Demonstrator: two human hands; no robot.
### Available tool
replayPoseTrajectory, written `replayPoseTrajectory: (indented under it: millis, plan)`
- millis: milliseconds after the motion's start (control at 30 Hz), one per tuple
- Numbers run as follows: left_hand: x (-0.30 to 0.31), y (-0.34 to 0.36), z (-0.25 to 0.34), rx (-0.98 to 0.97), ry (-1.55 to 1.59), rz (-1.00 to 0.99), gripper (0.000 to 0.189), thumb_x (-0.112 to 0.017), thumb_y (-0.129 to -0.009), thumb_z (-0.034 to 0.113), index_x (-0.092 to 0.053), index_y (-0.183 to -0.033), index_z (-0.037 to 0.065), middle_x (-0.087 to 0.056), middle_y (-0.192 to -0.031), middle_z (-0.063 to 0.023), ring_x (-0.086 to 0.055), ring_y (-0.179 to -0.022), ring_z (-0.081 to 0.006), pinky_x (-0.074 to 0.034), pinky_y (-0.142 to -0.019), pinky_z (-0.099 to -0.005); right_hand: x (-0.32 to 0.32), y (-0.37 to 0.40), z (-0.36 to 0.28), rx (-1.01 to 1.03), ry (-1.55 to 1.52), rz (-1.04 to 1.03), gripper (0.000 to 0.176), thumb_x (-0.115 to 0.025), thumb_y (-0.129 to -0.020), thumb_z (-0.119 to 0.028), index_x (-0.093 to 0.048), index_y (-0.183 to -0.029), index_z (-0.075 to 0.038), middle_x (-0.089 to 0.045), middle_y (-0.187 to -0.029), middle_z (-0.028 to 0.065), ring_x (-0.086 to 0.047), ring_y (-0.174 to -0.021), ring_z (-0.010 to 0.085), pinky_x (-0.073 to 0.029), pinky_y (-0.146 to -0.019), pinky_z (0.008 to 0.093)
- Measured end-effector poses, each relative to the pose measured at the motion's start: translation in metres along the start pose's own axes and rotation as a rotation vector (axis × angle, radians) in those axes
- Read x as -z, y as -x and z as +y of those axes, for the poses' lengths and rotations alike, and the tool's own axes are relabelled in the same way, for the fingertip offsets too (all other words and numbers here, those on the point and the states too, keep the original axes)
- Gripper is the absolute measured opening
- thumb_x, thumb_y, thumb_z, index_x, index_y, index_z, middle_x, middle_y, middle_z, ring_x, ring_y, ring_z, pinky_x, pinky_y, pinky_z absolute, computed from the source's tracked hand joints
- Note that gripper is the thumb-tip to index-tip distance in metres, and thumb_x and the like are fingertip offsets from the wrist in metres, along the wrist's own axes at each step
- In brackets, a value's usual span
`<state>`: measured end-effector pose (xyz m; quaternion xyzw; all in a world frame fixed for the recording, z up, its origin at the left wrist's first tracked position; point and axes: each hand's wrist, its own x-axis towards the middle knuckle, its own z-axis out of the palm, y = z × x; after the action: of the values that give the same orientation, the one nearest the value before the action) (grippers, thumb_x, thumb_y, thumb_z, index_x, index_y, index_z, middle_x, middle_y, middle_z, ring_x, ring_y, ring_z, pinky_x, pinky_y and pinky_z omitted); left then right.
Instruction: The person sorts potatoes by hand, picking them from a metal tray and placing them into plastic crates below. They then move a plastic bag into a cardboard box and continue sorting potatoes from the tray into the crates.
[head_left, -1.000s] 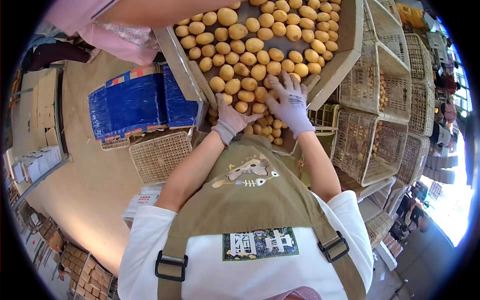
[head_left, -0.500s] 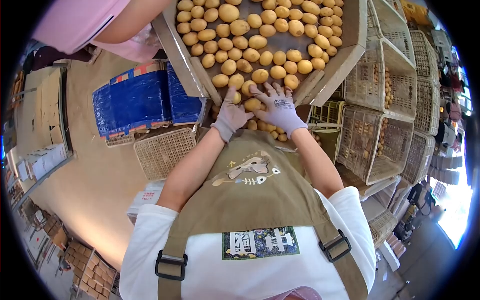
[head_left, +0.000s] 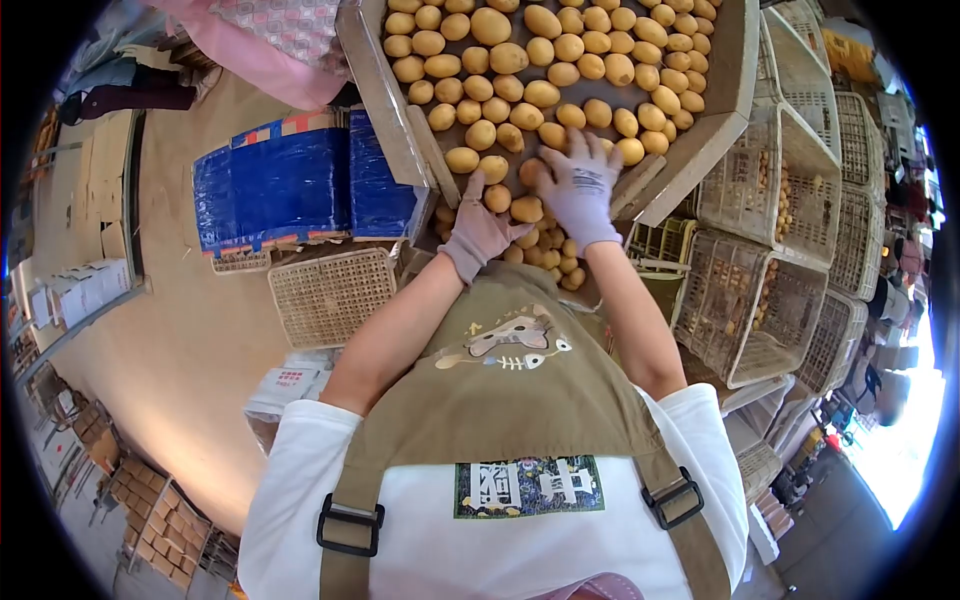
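Our right hand (head_left: 578, 190), in a pale grey knit glove, lies spread flat with its fingers fanned over the small round yellow potatoes (head_left: 520, 75) at the narrow mouth of the slanted wooden sorting tray (head_left: 385, 95). Our left hand (head_left: 480, 228), gloved the same, sits just below that mouth, thumb raised and fingers loosely curled against a couple of potatoes. We cannot tell whether it actually grips one.

Most of the potatoes lie up on the tray bed, packed close together. A smaller heap (head_left: 552, 258) has gathered under the mouth, between our wrists. By our reckoning the sorting is only partly done — the bulk is up top, waiting.

To our right stand stacked beige lattice baskets (head_left: 745, 300), some with a few potatoes inside. To our left are a shallow beige lattice crate (head_left: 330, 295) and a box wrapped in blue sheeting (head_left: 285, 185). Another person's pink sleeve (head_left: 270, 45) shows beside the tray.
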<state>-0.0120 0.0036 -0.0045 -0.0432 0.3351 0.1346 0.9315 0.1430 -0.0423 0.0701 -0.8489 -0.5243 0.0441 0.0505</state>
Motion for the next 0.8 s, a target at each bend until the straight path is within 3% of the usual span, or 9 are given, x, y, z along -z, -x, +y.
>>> replayPoseTrajectory:
  millis: [33,67,133,200,300,367,467,667,800]
  plan:
    - [-0.005,0.003,0.000,-0.016,0.031,0.009,0.078,-0.045,-0.091,0.071,-0.037,-0.150,0.021,-0.042,-0.152,-0.0068,-0.043,-0.138,-0.0335,-0.034,-0.111,-0.0616,0.003,-0.005,-0.015,0.141,-0.088,0.018,0.024,-0.066,-0.080,-0.036,-0.077,-0.098,-0.024,-0.053,-0.143,0.0088,-0.041,-0.137,0.0348,-0.019,-0.113,0.0575]
    - [0.007,-0.007,0.004,0.063,0.089,-0.145,0.094,-0.042,-0.082,0.086,-0.032,-0.153,0.025,-0.036,-0.157,-0.0053,-0.038,-0.141,-0.0320,-0.031,-0.112,-0.0632,0.004,-0.008,-0.034,0.277,-0.179,0.037,0.021,-0.066,-0.080,-0.032,-0.077,-0.096,-0.024,-0.057,-0.138,0.0086,-0.044,-0.135,0.0347,-0.020,-0.113,0.0586]
    - [0.018,-0.016,0.007,0.144,0.476,-0.462,0.100,-0.040,-0.080,0.088,-0.027,-0.155,0.024,-0.033,-0.158,-0.0069,-0.038,-0.141,-0.0348,-0.035,-0.106,-0.0685,-0.012,-0.016,-0.050,0.427,-0.059,0.031,0.035,-0.065,-0.081,-0.028,-0.071,-0.115,-0.032,-0.052,-0.143,0.0083,-0.043,-0.136,0.0349,-0.022,-0.113,0.0650]
    - [0.000,-0.004,0.014,0.111,0.084,-0.036,0.103,-0.032,-0.079,0.091,-0.022,-0.158,0.026,-0.024,-0.162,-0.0072,-0.030,-0.145,-0.0366,-0.030,-0.109,-0.0692,-0.013,-0.025,-0.022,0.415,-0.004,-0.003,0.046,-0.066,-0.081,-0.032,-0.065,-0.126,-0.040,-0.048,-0.148,0.0077,-0.040,-0.139,0.0362,-0.021,-0.113,0.0653]
    - [0.000,-0.006,0.021,0.051,-0.064,-0.268,0.108,-0.037,-0.079,0.089,-0.011,-0.159,0.021,-0.020,-0.163,-0.0090,-0.024,-0.147,-0.0376,-0.022,-0.113,-0.0679,-0.010,-0.005,0.019,0.346,0.066,-0.187,0.057,-0.071,-0.080,-0.037,-0.057,-0.135,-0.045,-0.031,-0.160,0.0043,-0.027,-0.147,0.0364,-0.017,-0.115,0.0652]
    - [-0.015,-0.012,0.028,0.072,0.030,-0.142,0.106,-0.036,-0.080,0.088,-0.012,-0.159,0.022,-0.017,-0.164,-0.0093,-0.021,-0.148,-0.0392,-0.018,-0.112,-0.0702,0.000,0.001,0.034,0.329,0.093,-0.221,0.061,-0.071,-0.079,-0.037,-0.055,-0.138,-0.044,-0.021,-0.165,0.0034,-0.024,-0.149,0.0358,-0.016,-0.116,0.0662]
    - [-0.035,-0.019,0.040,0.126,0.067,0.071,0.103,-0.035,-0.081,0.088,-0.013,-0.158,0.024,-0.013,-0.165,-0.0098,-0.015,-0.149,-0.0417,-0.012,-0.111,-0.0736,0.001,-0.002,0.044,0.339,0.063,-0.271,0.057,-0.069,-0.082,-0.038,-0.057,-0.137,-0.041,-0.020,-0.165,0.0032,-0.020,-0.150,0.0366,-0.017,-0.117,0.0632]
    - [-0.054,-0.012,0.047,0.208,0.078,0.291,0.101,-0.034,-0.082,0.088,-0.014,-0.158,0.024,-0.009,-0.165,-0.0114,-0.008,-0.149,-0.0481,-0.005,-0.110,-0.0784,-0.003,0.004,0.038,0.299,0.095,-0.271,0.054,-0.066,-0.084,-0.041,-0.058,-0.137,-0.041,-0.019,-0.164,0.0048,-0.027,-0.145,0.0360,-0.016,-0.118,0.0585]
    - [-0.048,-0.002,0.041,0.151,0.076,0.184,0.098,-0.042,-0.085,0.082,-0.012,-0.158,0.024,-0.010,-0.164,-0.0133,-0.011,-0.148,-0.0494,-0.010,-0.112,-0.0761,-0.002,0.003,0.049,0.362,0.079,-0.251,0.054,-0.067,-0.084,-0.036,-0.058,-0.138,-0.037,-0.018,-0.165,0.0066,-0.028,-0.146,0.0322,-0.016,-0.119,0.0549]
